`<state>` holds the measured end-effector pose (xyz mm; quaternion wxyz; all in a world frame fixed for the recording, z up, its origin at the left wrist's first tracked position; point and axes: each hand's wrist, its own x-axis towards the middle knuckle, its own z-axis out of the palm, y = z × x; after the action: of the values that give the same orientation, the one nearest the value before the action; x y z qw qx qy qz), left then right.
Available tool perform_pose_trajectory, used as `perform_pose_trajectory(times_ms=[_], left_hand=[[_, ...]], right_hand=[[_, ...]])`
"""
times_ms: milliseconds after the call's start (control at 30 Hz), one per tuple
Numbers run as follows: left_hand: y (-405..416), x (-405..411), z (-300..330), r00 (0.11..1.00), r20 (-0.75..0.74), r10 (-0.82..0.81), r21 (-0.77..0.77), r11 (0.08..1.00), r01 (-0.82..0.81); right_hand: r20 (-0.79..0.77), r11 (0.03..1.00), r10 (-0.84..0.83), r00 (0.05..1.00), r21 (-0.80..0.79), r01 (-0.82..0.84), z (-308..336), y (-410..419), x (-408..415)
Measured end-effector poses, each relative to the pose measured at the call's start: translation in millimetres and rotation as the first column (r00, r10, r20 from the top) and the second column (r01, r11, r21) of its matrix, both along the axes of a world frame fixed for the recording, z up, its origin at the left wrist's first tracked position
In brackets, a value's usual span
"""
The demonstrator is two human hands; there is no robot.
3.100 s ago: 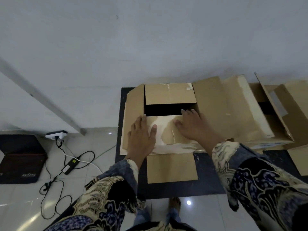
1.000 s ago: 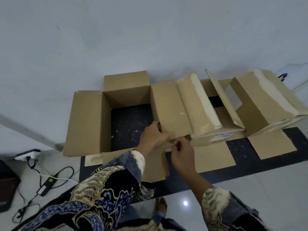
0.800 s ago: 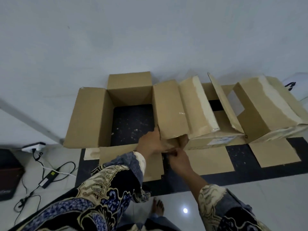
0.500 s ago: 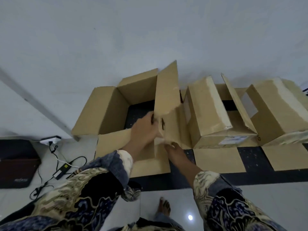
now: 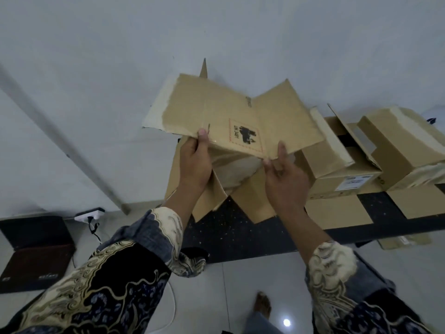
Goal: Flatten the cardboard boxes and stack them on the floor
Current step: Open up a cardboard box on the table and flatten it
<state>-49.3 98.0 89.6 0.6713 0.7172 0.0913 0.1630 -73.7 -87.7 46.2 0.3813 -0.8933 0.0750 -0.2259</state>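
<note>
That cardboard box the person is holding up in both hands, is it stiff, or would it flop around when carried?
The box likely bends only at its creases: it folds into a shallow V between the left hand and right hand, while each panel looks flat. Its loose lower flaps dangle, so they would probably swing. It seems light, pinched only at its edge.

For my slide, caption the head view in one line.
Both hands, left hand and right hand, lift a collapsing cardboard box above the dark mat, unflattened boxes waiting alongside.

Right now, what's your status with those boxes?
Left hand and right hand gripping collapsed box, lifted. Two unflattened boxes on black counter. Nothing blocking.
</note>
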Motion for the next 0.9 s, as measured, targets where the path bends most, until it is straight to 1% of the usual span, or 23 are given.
perform_pose_trajectory(times_ms=[100,167,200,233,300,367,433,467,533,567,600,633,667,733,767,800,833,867,900], left_hand=[[0.9,-4.9,12.4,1.000,0.027,0.009,-0.145,0.989,-0.005],[-0.5,-5.3,15.9,1.000,-0.001,-0.008,-0.218,0.976,0.007],[-1.2,-3.9,14.9,0.999,-0.031,-0.011,-0.228,0.974,0.004],[-1.1,-1.0,10.4,0.997,-0.078,-0.014,-0.215,0.977,-0.003],[1.9,6.1,-4.9,0.978,-0.210,-0.017,-0.130,0.991,-0.011],[6.9,9.1,-23.8,0.930,-0.367,-0.033,-0.042,0.999,0.019],[12.4,7.0,-46.4,0.866,-0.500,-0.009,0.075,0.996,0.053],[13.4,4.3,-56.3,0.851,-0.524,0.008,0.118,0.991,0.063],[12.4,-3.5,-69.2,0.851,-0.526,-0.013,0.122,0.988,0.091],[12.4,-6.8,-74.6,0.846,-0.532,-0.048,0.121,0.984,0.132],[12.2,-9.6,-78.5,0.828,-0.553,-0.086,0.159,0.965,0.206],[14.1,-9.5,-84.1,0.805,-0.587,-0.085,0.268,0.918,0.292],[15.8,-7.7,-87.9,0.789,-0.613,-0.043,0.408,0.838,0.363],[18.6,0.5,-87.2,0.773,-0.624,0.114,0.657,0.612,0.440],[18.9,6.6,-83.8,0.772,-0.607,0.188,0.745,0.472,0.471],[17.2,14.3,-81.8,0.783,-0.576,0.237,0.806,0.326,0.494],[14.5,22.3,-78.8,0.788,-0.554,0.267,0.832,0.200,0.517],[12.0,31.8,-78.7,0.799,-0.532,0.282,0.845,0.109,0.524],[11.5,41.9,-83.4,0.820,-0.501,0.276,0.859,0.043,0.510]], right_hand=[[0.064,0.992,-0.006,0.998,-0.127,0.014,37.1,-7.9,-4.2],[0.054,0.973,0.004,0.999,-0.229,0.009,55.3,-11.1,-5.5],[0.029,0.964,0.006,1.000,-0.268,0.002,58.5,-12.4,-4.0],[-0.002,0.957,0.012,1.000,-0.288,-0.012,58.3,-13.8,-1.3],[-0.086,0.946,0.035,0.996,-0.319,-0.061,47.6,-15.9,6.2],[-0.198,0.921,0.077,0.977,-0.362,-0.146,24.9,-17.7,13.6],[-0.293,0.912,0.113,0.949,-0.349,-0.216,2.6,-18.5,17.5],[-0.319,0.911,0.128,0.939,-0.337,-0.239,-6.8,-18.2,19.3],[-0.339,0.897,0.163,0.927,-0.339,-0.282,-25.7,-18.0,22.1],[-0.348,0.885,0.175,0.921,-0.354,-0.302,-35.1,-18.2,23.6],[-0.365,0.874,0.177,0.914,-0.368,-0.316,-43.3,-18.5,25.0],[-0.385,0.865,0.172,0.907,-0.382,-0.326,-51.4,-19.3,27.5],[-0.402,0.857,0.166,0.901,-0.393,-0.334,-57.3,-19.6,30.4],[-0.429,0.838,0.152,0.890,-0.422,-0.346,-65.6,-19.0,40.4],[-0.432,0.825,0.143,0.890,-0.446,-0.349,-67.9,-17.1,47.4],[-0.432,0.805,0.132,0.892,-0.479,-0.351,-69.3,-15.4,55.7],[-0.438,0.779,0.118,0.891,-0.516,-0.357,-70.3,-13.9,63.8],[-0.443,0.752,0.108,0.890,-0.549,-0.364,-73.2,-12.9,71.9],[-0.444,0.726,0.102,0.890,-0.579,-0.372,-77.4,-12.2,79.6]])
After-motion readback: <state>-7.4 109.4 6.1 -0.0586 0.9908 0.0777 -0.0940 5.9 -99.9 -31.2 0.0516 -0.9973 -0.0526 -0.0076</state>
